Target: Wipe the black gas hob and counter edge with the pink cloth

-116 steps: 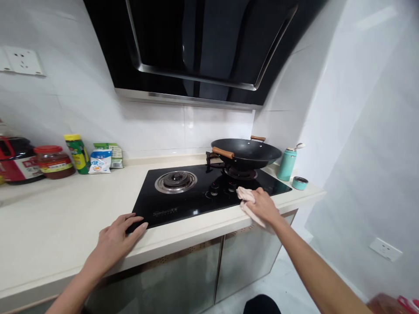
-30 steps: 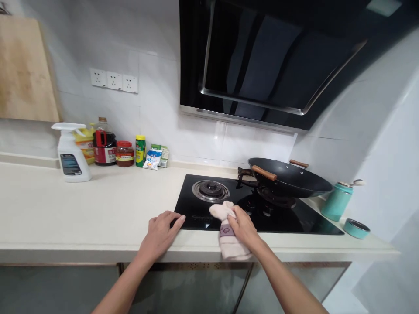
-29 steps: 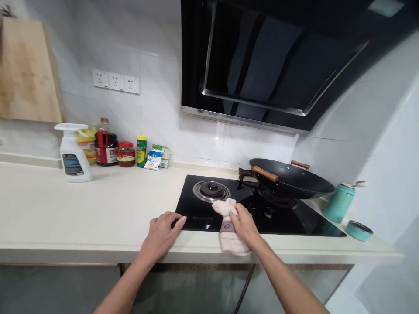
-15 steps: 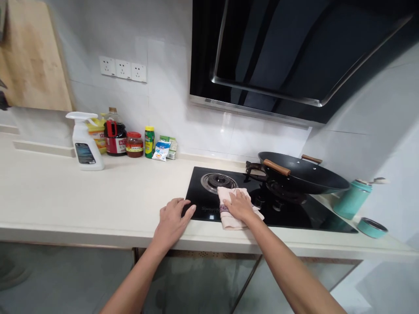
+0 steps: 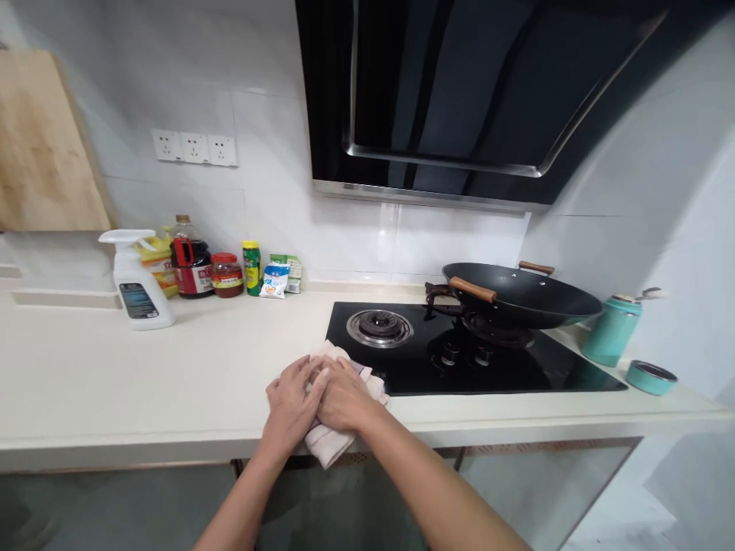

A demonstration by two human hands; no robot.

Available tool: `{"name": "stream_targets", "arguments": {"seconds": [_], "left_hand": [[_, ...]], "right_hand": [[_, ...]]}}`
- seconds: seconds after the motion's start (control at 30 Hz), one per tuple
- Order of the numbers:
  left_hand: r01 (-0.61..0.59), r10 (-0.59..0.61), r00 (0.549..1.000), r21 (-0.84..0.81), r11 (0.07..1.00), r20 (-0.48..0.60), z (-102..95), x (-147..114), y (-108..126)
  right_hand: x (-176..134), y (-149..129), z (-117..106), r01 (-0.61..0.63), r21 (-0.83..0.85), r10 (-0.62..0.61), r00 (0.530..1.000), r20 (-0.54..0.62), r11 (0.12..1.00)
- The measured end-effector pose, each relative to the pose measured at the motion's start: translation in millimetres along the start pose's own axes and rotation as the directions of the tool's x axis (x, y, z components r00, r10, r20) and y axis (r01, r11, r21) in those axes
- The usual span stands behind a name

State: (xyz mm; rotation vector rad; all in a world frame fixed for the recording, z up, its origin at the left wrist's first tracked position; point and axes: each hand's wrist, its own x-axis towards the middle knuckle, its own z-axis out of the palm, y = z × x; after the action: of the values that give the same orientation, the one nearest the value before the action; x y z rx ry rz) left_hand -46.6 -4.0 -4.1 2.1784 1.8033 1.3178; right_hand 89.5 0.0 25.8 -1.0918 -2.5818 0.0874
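Note:
A pale pink cloth (image 5: 330, 442) lies over the front left corner of the black gas hob (image 5: 413, 375), and one end hangs past the counter's front edge. My right hand (image 5: 343, 398) presses down on it, fingers bent into the fabric. Against that hand rests my left hand (image 5: 295, 398), its fingers loosely spread at the cloth's left side; whether its fingertips touch the cloth is hard to make out. Just behind the hands is the bare left burner (image 5: 380, 327). A black wok (image 5: 522, 298) with wooden handles sits on the right burner.
On the left of the counter (image 5: 218, 367) stand a white spray bottle (image 5: 141, 295), a dark sauce bottle (image 5: 192, 272), a red-lidded jar (image 5: 227, 277) and small packets (image 5: 276, 280). A teal flask (image 5: 614, 333) and its teal cup (image 5: 651, 378) are at right. The range hood (image 5: 448, 92) overhangs the hob.
My right hand has slid the cloth left and towards me, from beside the left burner to the hob's front left corner. It now meets my left hand, which has stayed near the same spot.

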Motion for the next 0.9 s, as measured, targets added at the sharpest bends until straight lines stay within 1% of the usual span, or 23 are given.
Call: {"name": "stream_targets", "arguments": {"seconds": [0.07, 0.13, 0.2, 0.27, 0.37, 0.43, 0.47, 0.5, 0.53, 0.6, 0.67, 0.7, 0.77, 0.83, 0.9], "left_hand": [[0.006, -0.006, 0.999, 0.006, 1.0, 0.046, -1.7, 1, 1], [-0.004, 0.002, 0.997, 0.019, 1.0, 0.078, -2.3, 2, 1], [-0.025, 0.021, 0.994, 0.036, 0.999, 0.108, -2.0, 1, -1], [-0.065, 0.055, 0.987, 0.06, 0.996, 0.149, -2.2, 0, -2], [-0.143, 0.109, 0.97, 0.149, 0.978, 0.218, -7.3, 0, 2], [-0.174, 0.107, 0.954, 0.227, 0.958, 0.282, -14.6, 2, 11], [-0.179, 0.088, 0.941, 0.259, 0.949, 0.328, -18.9, 3, 18], [-0.179, 0.061, 0.923, 0.283, 0.942, 0.379, -22.9, 5, 27], [-0.178, 0.031, 0.901, 0.303, 0.936, 0.433, -26.2, 6, 36], [-0.177, -0.027, 0.857, 0.344, 0.922, 0.514, -28.3, 7, 55], [-0.184, -0.065, 0.839, 0.394, 0.901, 0.54, -23.3, 6, 72], [-0.189, -0.072, 0.84, 0.414, 0.89, 0.538, -18.5, 5, 78], [-0.197, -0.07, 0.847, 0.433, 0.879, 0.527, -6.9, 4, 86], [-0.217, -0.042, 0.847, 0.417, 0.883, 0.531, 4.0, 6, 89], [-0.255, 0.002, 0.827, 0.372, 0.893, 0.562, 11.7, 10, 89]], "right_hand": [[-5, 0, -2, -0.039, 0.062, 0.04, 0.999, -0.025, 0.997], [-10, 2, -4, -0.051, 0.113, 0.058, 0.996, -0.064, 0.992], [-14, 6, -6, -0.039, 0.144, 0.055, 0.993, -0.107, 0.989], [-24, 14, -9, -0.01, 0.171, 0.032, 0.992, -0.126, 0.985], [-53, 35, -16, 0.029, 0.243, 0.005, 0.99, -0.139, 0.97], [-85, 58, -25, 0.019, 0.277, 0.042, 0.976, -0.214, 0.961], [-104, 72, -30, -0.004, 0.274, 0.083, 0.957, -0.278, 0.962], [-124, 87, -36, -0.035, 0.262, 0.13, 0.926, -0.355, 0.964], [-145, 103, -42, -0.077, 0.261, 0.187, 0.883, -0.431, 0.962], [-185, 139, -57, -0.182, 0.291, 0.316, 0.787, -0.53, 0.939], [-222, 177, -72, -0.314, 0.301, 0.435, 0.643, -0.63, 0.9], [-238, 195, -78, -0.385, 0.291, 0.476, 0.584, -0.658, 0.876], [-262, 228, -86, -0.523, 0.219, 0.515, 0.526, -0.677, 0.823], [-276, 253, -88, -0.663, 0.123, 0.558, 0.499, -0.663, 0.739], [-281, 268, -85, -0.773, 0.026, 0.619, 0.486, -0.617, 0.634]]}}
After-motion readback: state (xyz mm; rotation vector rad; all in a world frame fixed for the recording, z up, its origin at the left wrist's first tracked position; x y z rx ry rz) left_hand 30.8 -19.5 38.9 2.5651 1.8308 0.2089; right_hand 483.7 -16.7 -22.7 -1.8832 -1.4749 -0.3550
